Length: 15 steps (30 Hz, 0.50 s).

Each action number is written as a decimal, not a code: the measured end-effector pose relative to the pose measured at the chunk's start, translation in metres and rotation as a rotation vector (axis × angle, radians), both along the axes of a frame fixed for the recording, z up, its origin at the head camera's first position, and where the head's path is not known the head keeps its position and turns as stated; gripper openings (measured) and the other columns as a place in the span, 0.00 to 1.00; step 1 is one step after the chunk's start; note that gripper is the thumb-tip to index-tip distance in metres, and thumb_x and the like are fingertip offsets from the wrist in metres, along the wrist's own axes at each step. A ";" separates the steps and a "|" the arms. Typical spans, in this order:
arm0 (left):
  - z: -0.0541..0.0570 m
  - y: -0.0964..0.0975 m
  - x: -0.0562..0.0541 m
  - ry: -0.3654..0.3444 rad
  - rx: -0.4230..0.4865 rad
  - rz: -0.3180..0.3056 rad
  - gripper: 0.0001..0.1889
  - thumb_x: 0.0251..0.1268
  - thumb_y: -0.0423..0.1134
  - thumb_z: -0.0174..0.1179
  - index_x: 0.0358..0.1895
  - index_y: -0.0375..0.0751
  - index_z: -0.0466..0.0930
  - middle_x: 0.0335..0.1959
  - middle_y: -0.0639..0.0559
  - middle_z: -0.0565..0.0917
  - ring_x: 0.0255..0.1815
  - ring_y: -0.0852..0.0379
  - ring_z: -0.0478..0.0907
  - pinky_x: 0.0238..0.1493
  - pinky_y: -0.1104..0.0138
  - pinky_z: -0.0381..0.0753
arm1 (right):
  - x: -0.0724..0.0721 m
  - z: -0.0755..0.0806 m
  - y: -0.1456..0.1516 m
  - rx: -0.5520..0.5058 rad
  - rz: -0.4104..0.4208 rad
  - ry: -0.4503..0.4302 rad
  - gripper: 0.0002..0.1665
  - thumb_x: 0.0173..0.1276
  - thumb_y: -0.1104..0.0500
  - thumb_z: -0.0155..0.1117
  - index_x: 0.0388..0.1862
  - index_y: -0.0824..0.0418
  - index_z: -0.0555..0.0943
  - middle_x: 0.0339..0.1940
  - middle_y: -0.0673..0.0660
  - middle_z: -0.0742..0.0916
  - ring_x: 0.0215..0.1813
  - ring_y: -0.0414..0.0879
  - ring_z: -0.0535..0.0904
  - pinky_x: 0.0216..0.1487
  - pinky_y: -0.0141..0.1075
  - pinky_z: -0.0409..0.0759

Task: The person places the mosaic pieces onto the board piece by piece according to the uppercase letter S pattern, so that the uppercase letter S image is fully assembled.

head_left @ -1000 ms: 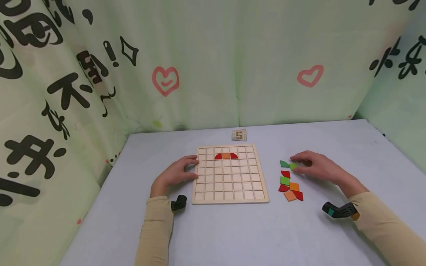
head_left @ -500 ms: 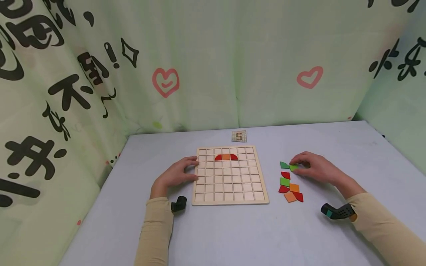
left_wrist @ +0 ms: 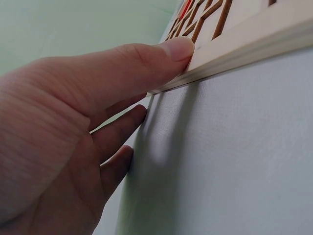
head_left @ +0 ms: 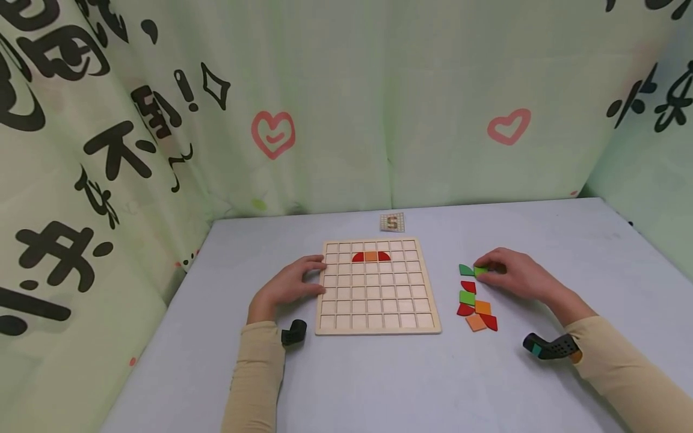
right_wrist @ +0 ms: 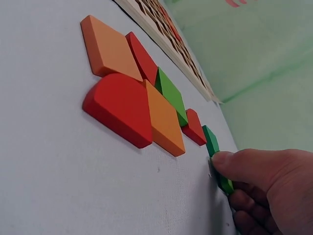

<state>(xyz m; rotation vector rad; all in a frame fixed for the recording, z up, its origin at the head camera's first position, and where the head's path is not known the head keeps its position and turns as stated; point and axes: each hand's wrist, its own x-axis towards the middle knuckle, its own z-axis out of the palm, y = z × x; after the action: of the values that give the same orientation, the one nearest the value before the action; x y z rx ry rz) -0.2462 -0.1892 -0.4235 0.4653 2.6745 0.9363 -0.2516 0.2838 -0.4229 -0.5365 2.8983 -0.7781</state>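
Along the left edge of the wooden grid board (head_left: 378,331) rests my left hand (head_left: 287,284); its thumb (left_wrist: 176,50) lies on the rim in the left wrist view, the other fingers spread. A red quarter-round block (head_left: 358,257), an orange square block (head_left: 370,256) and another red quarter-round block (head_left: 384,256) form a row on the grid. My right hand (head_left: 511,273) pinches a light green block (right_wrist: 226,184) between thumb and fingers, at table level, partly hidden by the hand. Beside it lies a dark green block (head_left: 466,270).
Nearer on the table lie a red block (head_left: 468,287), a green square block (head_left: 467,297), an orange block (head_left: 483,307), a peach-orange square block (head_left: 476,323) and other red ones. A small patterned card (head_left: 392,222) lies behind the board. A printed curtain (head_left: 335,90) encloses the table.
My right hand's fingers have closed in on the light green block and now pinch it. The left hand stays at the board's edge. The head view has shifted slightly.
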 end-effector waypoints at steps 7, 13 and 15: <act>0.000 0.000 0.000 0.000 0.008 -0.003 0.31 0.65 0.42 0.68 0.69 0.37 0.73 0.78 0.45 0.63 0.81 0.44 0.55 0.79 0.50 0.58 | -0.004 -0.001 -0.004 -0.002 -0.035 -0.018 0.24 0.69 0.55 0.68 0.59 0.67 0.80 0.50 0.63 0.85 0.48 0.52 0.78 0.51 0.45 0.81; 0.000 0.001 -0.001 0.001 0.002 0.001 0.31 0.65 0.41 0.68 0.69 0.37 0.73 0.78 0.45 0.63 0.81 0.44 0.55 0.79 0.51 0.58 | -0.005 0.003 -0.013 -0.020 -0.044 -0.015 0.23 0.71 0.56 0.66 0.60 0.69 0.79 0.54 0.66 0.84 0.51 0.56 0.78 0.56 0.54 0.81; 0.000 0.000 -0.001 0.006 -0.002 -0.004 0.30 0.65 0.41 0.68 0.69 0.36 0.73 0.78 0.45 0.64 0.80 0.43 0.56 0.79 0.51 0.58 | -0.005 0.007 -0.019 -0.031 -0.037 -0.011 0.23 0.71 0.57 0.66 0.60 0.69 0.80 0.54 0.67 0.84 0.53 0.57 0.79 0.58 0.56 0.81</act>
<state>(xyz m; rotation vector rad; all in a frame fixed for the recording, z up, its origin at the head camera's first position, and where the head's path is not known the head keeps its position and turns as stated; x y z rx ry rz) -0.2474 -0.1892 -0.4231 0.4738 2.6786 0.9331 -0.2565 0.2647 -0.4163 -0.4816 2.8977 -0.8298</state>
